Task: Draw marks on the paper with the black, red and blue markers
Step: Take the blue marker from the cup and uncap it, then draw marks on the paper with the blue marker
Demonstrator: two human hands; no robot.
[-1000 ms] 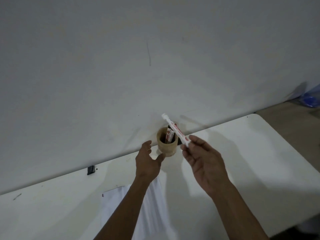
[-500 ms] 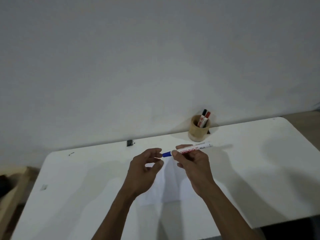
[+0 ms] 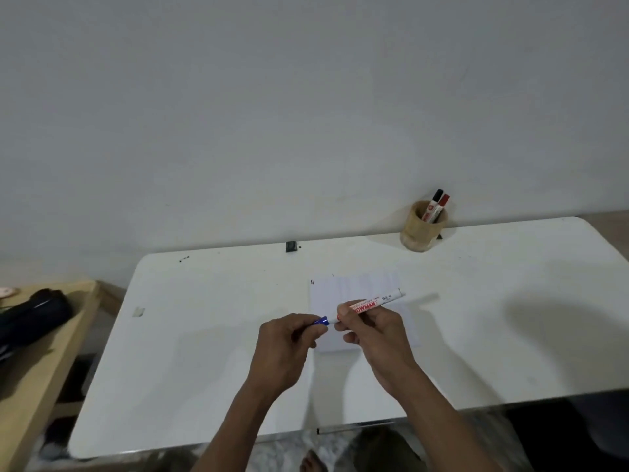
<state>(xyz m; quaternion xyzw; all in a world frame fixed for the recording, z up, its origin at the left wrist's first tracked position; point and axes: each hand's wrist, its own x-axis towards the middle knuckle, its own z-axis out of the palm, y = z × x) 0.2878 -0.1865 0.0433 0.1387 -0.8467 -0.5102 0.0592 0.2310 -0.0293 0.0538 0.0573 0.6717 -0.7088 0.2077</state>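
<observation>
- Both hands meet above the middle of the tabletop [image 3: 204, 386], closer to its near edge than its far one, and share one blue marker [image 3: 369, 305].
- Left hand [image 3: 287, 349] is pinched on the blue cap [image 3: 321, 321]; the fingers curl round it and only the cap's right end shows.
- Right hand [image 3: 372, 335] is clamped on the white barrel, thumb and forefinger just right of the cap joint, red lettering visible above the knuckles.
- Key relation: the marker's long axis runs left to right, tilted, with the cap end low and left, the tail end up and right toward the far right corner. Hands sit on opposite ends, so the pull-apart goes along that line.
- Judgement: step in hand is uncapping. Cap looks seated or barely parted; can't tell which.
- Paper [image 3: 357, 287] lies flat right under and just beyond the hands, so the right hand is already over it and nearer to it than the left. Short drop to draw once the tip is bare.
- Paper looks mostly blank; a small dark tick sits at its far left corner, too small to read.
- Holder cup [image 3: 422, 233] stands at the far edge toward the right, well apart from the hands, against the wall.
- Black marker [image 3: 434, 203] and red marker [image 3: 441, 206] lean in it, caps up.
</observation>
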